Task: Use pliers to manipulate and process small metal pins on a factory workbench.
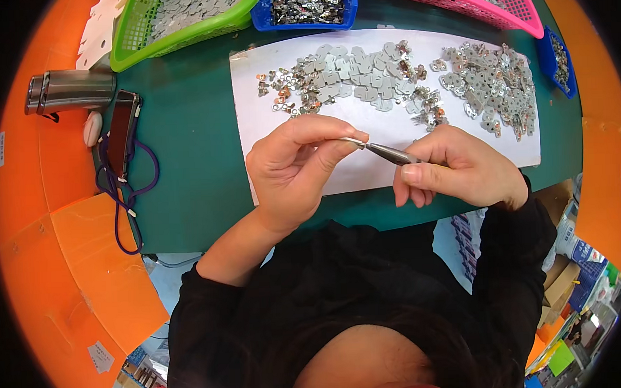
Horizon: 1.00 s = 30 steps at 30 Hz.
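Between thumb and fingertips, my left hand (292, 164) pinches a small flat metal piece (353, 140), mostly hidden by the fingers. My right hand (460, 167) is closed around a slim metal tool with a tapered tip (390, 153), which looks like tweezers or fine pliers. Its point meets the piece at my left fingertips. Both hands are above the near part of a white sheet (358, 180). Beyond them on the sheet lie a pile of flat grey metal plates (371, 72), loose small shiny clips (300, 85), and a heap of plates with fittings on them (491, 85).
Along the far edge stand a green basket (182, 44), a blue tray (306, 24) and a pink basket (468, 14), all holding metal parts. A small blue tray (558, 65) sits at the right. To the left are a steel flask (74, 91) and a phone (122, 132) with a purple cord.
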Motion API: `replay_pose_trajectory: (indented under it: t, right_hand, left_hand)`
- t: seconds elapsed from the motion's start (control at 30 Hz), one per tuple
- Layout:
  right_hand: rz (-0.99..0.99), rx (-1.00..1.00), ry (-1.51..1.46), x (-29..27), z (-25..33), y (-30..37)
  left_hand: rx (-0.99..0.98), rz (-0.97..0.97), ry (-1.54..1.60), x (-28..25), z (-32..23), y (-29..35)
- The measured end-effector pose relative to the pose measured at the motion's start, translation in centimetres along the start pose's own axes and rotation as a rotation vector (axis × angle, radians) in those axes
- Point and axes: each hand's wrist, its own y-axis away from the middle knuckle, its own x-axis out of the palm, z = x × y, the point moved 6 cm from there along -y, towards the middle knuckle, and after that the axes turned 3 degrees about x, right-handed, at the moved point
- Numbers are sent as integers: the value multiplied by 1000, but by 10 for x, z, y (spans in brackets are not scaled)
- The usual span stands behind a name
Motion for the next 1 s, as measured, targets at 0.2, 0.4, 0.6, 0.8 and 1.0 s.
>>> replay_pose_trajectory:
  t: [0.2, 0.4, 0.6, 0.8, 1.0]
  right_hand:
    - [128, -6, -20, 6, 3, 0]
    - [112, 42, -215, 9, -5, -5]
    - [146, 40, -274, 15, -10, -9]
    - [-276, -189, 377, 19, -3, -9]
    - [-635, -225, 640, 20, 7, -2]
  left_hand:
    - [27, -65, 32, 0, -2, 3]
    - [15, -136, 118, 1, 1, 6]
    - [58, -119, -2, 1, -3, 7]
    - [-179, -232, 72, 0, 7, 15]
    - [-178, -307, 107, -5, 11, 11]
